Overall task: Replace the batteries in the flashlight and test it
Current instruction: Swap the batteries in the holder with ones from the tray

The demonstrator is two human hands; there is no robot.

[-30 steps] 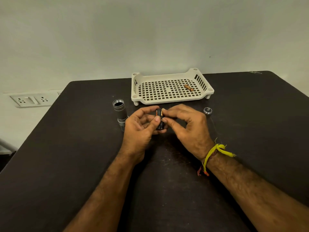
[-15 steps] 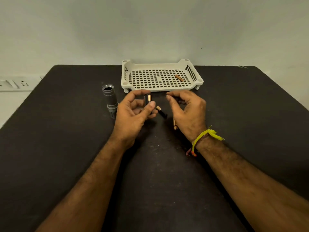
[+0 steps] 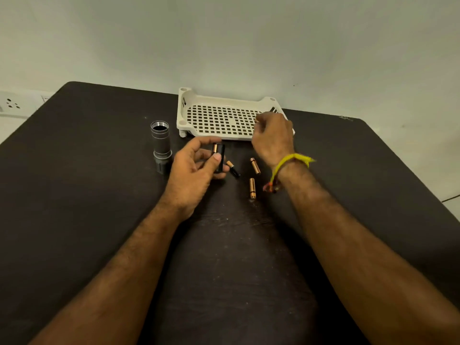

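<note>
My left hand (image 3: 193,175) grips a black battery holder (image 3: 219,158) upright, with one copper battery showing in a slot. My right hand (image 3: 272,138) is over the right end of the white perforated tray (image 3: 199,103), its fingertips pinched on a small copper battery (image 3: 256,120) that is mostly hidden. The grey flashlight body (image 3: 161,145) stands head-down and open-topped on the table, left of my left hand. Three loose batteries lie between my hands: a black-and-copper one (image 3: 232,168) and two copper ones (image 3: 255,166) (image 3: 252,188).
The dark table (image 3: 99,207) ends at the wall right behind the tray. A wall socket (image 3: 12,104) sits at the far left. My right wrist wears a yellow thread (image 3: 286,163). The flashlight's end cap is out of sight.
My right hand left the holder and reached forward into the tray onto the battery there. Three batteries now lie on the table. My left hand stays holding the holder.
</note>
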